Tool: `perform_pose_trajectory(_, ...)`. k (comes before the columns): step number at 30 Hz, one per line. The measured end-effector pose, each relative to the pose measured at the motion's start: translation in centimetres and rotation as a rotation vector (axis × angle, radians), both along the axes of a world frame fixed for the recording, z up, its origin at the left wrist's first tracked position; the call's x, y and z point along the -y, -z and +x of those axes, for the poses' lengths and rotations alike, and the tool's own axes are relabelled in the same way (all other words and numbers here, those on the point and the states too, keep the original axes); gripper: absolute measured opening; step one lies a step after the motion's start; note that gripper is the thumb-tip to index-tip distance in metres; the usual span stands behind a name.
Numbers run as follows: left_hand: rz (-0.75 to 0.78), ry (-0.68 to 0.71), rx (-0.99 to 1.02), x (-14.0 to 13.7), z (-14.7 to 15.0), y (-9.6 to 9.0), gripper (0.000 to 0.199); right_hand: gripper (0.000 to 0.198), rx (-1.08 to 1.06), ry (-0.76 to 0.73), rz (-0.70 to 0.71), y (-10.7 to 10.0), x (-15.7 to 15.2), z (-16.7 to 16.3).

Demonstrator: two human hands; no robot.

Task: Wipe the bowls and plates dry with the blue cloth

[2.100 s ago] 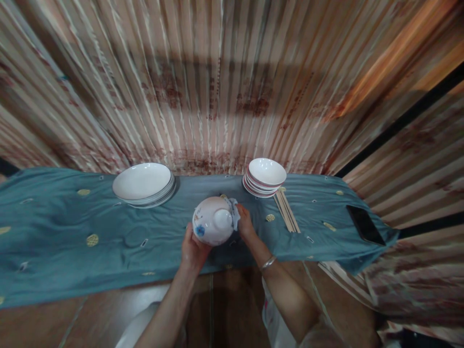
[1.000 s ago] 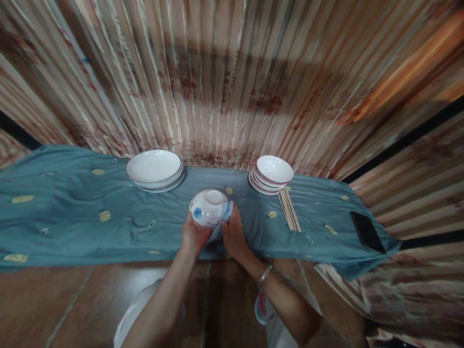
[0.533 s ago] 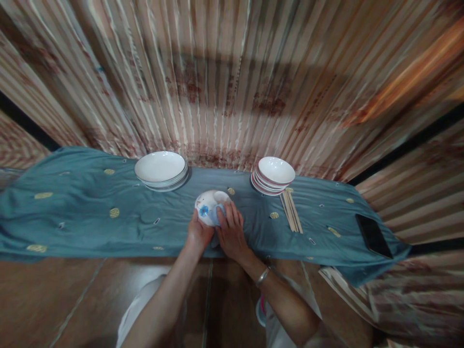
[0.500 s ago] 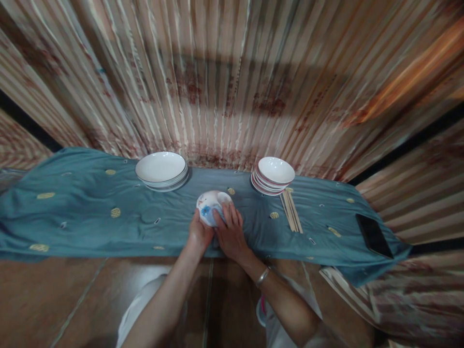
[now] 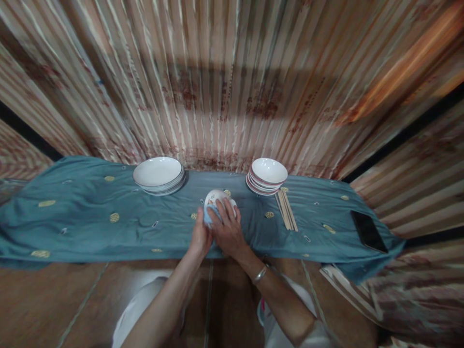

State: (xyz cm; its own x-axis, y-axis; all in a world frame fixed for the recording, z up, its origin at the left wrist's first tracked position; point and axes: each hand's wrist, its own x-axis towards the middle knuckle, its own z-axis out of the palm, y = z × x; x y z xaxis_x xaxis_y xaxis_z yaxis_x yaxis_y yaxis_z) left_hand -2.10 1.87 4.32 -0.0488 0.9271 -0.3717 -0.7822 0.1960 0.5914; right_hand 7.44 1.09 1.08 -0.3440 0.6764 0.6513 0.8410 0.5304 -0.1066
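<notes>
Near the front middle of the cloth-covered table, both hands hold a rounded white thing with a blue print point(image 5: 214, 197). It could be a small bowl or a bunched cloth; the fingers hide too much to tell. My left hand point(image 5: 201, 235) grips its left side from below, with the thumb up along the edge. My right hand point(image 5: 228, 227) lies across its top and right side, fingers bent over it. Farther back, to the left, is a stack of white dark-rimmed plates point(image 5: 159, 174). A stack of white bowls with reddish rims point(image 5: 268, 171) stands to the right.
Several wooden chopsticks point(image 5: 287, 210) lie just in front of the bowls. A black phone point(image 5: 369, 231) rests near the right end of the teal tablecloth point(image 5: 87, 232). Behind the table hangs a striped curtain point(image 5: 203, 96). Dark bars point(image 5: 406, 133) slant at both sides.
My right hand has shifted slightly up and left over the white-and-blue thing, covering more of it. The thing looks turned, with its blue flower hidden. The whole view has shifted slightly.
</notes>
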Motion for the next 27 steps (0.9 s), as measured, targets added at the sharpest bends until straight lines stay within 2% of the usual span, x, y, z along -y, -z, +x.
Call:
perform_pose_trajectory(3, 0.103, 0.012, -0.065, 0.2, 0.5, 0.7, 0.039, 0.041, -0.068, 0.033, -0.036, -1.2, -0.4, 0.5)
perform_pose_trajectory(6, 0.17, 0.031, -0.134, 0.4, 0.7, 1.3, 0.044, 0.042, -0.147, 0.06, -0.087, -1.9, -0.8, 1.1)
perform_pose_trajectory(12, 0.186, 0.105, -0.298, 0.8, 0.8, 1.2, 0.05, 0.045, -0.35, 0.075, -0.213, -2.7, -1.9, 2.8)
perform_pose_trajectory(19, 0.211, 0.152, -0.44, 1.3, 1.2, 0.8, 0.035, 0.047, -0.645, 0.064, -0.324, -1.1, -4.3, 5.0)
perform_pose_trajectory(23, 0.215, 0.147, -0.457, 1.3, 1.4, 0.9, 0.026, 0.045, -0.819, 0.053, -0.454, -0.2, -5.2, 5.9)
perform_pose_trajectory(27, 0.222, 0.16, -0.509, 1.3, 1.5, 1.3, 0.024, 0.043, -0.99, 0.093, -0.588, 0.1, -5.7, 6.6)
